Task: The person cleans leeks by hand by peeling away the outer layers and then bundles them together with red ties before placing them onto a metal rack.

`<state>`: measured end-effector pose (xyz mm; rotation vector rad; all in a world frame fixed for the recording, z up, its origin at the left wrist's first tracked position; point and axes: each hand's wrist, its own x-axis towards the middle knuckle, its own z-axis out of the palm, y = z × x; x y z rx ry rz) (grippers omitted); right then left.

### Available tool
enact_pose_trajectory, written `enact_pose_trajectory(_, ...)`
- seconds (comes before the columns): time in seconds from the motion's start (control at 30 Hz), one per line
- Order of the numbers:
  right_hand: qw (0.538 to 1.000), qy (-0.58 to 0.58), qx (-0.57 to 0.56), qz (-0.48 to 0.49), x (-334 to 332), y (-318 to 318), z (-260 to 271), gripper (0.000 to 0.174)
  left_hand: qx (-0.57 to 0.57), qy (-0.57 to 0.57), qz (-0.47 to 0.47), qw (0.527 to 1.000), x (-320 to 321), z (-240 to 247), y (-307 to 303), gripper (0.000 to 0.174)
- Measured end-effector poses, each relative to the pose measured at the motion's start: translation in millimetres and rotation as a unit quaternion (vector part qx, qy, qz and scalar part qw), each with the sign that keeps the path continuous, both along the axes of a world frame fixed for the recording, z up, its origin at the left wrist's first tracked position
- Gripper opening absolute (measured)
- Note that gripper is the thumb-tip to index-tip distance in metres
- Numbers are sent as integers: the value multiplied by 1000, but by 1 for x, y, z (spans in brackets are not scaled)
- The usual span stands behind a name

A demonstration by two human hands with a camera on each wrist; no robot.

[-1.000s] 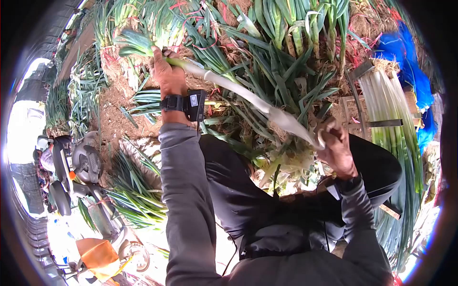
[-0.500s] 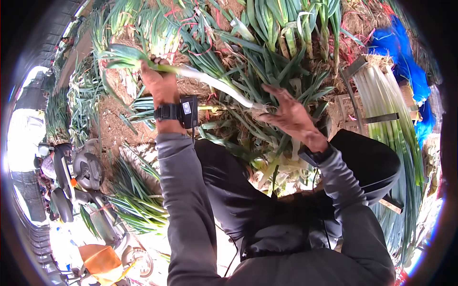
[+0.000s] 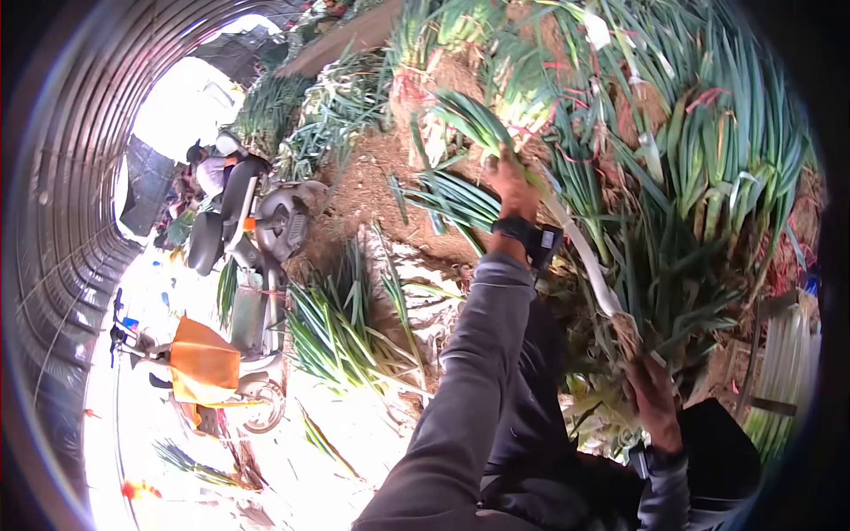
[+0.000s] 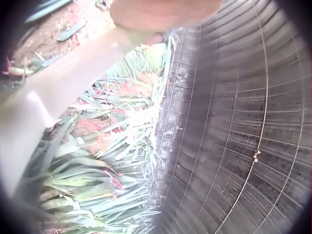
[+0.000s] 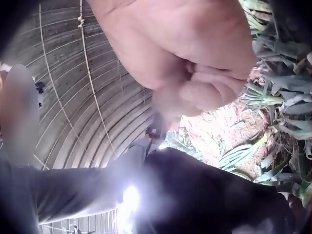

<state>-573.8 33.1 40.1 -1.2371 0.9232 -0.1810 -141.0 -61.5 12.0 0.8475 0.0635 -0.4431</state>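
Observation:
The left hand grips a long leek around its green upper part, leaves sticking out beyond the fingers. From there the pale stem slants down to a brown, stringy root end. Curled fingers of the right hand meet that root end; the exact grip is partly hidden. In the left wrist view the stem runs out from under the left hand. The right wrist view shows the right hand with fingers folded towards the palm, the leek out of sight.
Leek bundles with red ties lie beyond the hands. Loose leeks rest on the ground at left. A motorbike and an orange cover stand farther left. White stalks lie in a frame at right.
The head view has swung left. The right hand, spread half a second ago, now has its fingers curled at the root end. The left hand still holds the leek, which slopes more steeply.

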Motion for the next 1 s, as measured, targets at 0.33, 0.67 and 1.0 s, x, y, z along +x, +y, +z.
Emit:
enact_pose_trajectory(0.33,862,15,-506,16,-58,36,12,18,-35,46,17,998,-16,-14,-2,26)
enact_pose_trajectory(0.67,946,-183,-263,-53,-77,-15,-1,39,-28,-68,-51,996,-46,52,4,21)
enact_pose_trajectory(1.0,885,-126,-434,-111,121,-132,97,55,-120,-164,-292,935,-150,77,2,14)
